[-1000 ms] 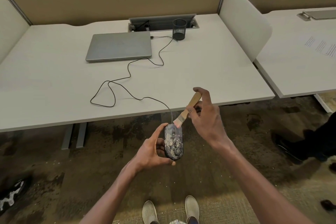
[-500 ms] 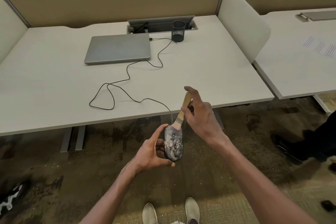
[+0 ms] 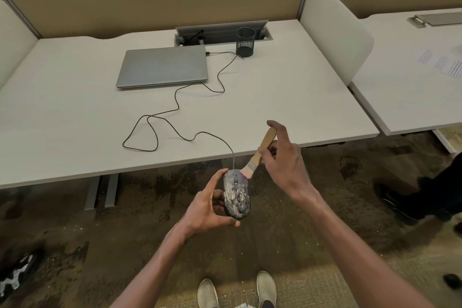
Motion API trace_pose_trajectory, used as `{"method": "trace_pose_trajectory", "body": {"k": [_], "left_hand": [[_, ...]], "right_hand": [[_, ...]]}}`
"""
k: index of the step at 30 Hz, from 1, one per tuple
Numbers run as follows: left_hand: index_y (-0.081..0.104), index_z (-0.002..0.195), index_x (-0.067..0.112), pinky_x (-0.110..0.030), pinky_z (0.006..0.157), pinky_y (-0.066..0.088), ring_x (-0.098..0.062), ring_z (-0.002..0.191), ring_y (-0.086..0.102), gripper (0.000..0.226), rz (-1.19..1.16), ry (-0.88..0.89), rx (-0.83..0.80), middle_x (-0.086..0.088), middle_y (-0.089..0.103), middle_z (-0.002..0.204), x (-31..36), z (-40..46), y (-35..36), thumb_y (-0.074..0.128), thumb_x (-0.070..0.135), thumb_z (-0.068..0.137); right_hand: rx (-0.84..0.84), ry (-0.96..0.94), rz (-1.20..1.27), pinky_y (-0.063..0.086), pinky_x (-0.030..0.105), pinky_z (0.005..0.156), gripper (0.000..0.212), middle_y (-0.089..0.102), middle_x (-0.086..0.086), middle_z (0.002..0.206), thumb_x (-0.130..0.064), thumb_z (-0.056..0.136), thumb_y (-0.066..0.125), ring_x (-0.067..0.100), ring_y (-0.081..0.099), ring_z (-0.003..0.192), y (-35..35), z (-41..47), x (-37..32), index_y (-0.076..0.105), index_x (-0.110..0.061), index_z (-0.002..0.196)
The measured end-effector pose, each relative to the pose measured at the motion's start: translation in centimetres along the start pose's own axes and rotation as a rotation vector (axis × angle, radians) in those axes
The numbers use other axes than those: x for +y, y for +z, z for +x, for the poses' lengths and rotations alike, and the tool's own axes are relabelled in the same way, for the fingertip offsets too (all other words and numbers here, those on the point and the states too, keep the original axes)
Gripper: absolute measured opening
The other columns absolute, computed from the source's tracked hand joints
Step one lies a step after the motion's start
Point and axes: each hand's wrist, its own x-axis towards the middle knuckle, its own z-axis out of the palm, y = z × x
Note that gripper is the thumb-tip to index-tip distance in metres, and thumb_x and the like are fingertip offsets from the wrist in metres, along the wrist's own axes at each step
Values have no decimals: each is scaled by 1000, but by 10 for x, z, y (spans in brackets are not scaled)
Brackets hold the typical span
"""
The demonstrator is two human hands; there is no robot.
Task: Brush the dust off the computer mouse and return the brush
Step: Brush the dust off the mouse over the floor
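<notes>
A dark wired computer mouse (image 3: 236,194) coated with pale dust is held in front of the desk edge, above the carpet, by my left hand (image 3: 208,207), whose fingers wrap its left side and underside. My right hand (image 3: 285,162) grips the wooden handle of a small paintbrush (image 3: 260,155). The brush slants down to the left, and its pale bristles touch the front right corner of the mouse. The mouse's black cable (image 3: 175,117) loops over the desk to the laptop.
A closed grey laptop (image 3: 163,67) and a black mesh pen cup (image 3: 245,42) sit at the back of the white desk (image 3: 75,112), by an open cable tray (image 3: 222,32). A white divider (image 3: 335,32) separates the neighbouring desk. Another person's dark shoe (image 3: 400,207) is at right.
The brush has swung from a steeper angle back to a slant, with its bristles shifted from the mouse's front middle to its front right corner. My left hand has kept the mouse still.
</notes>
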Motion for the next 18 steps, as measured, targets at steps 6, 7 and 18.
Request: {"method": "trace_pose_trajectory", "body": {"k": [6,7,18], "left_hand": [[19,146,56,-6,81,52,-4,101,72,124,-3,4,23,2,74,107,0,-1,-1,98,25,56],[19,146,56,-5,81,52,-3,101,72,123,0,2,24,2,74,108,2,-1,-2,98,24,57],[16,146,52,-3,83,49,4,103,69,121,33,-3,32,10,71,109,7,-4,3,97,21,61]], "right_hand": [[47,-9,-3,61,45,67,63,71,5,78,-12,98,65,19,71,68,-5,-5,3,30,-28,148],[49,-7,31,61,45,68,63,72,6,79,-13,98,66,20,72,70,-6,-6,2,30,-29,148],[65,-20,-1,53,16,54,63,68,2,75,-11,98,66,10,66,61,-6,-17,9,30,-23,149]]}}
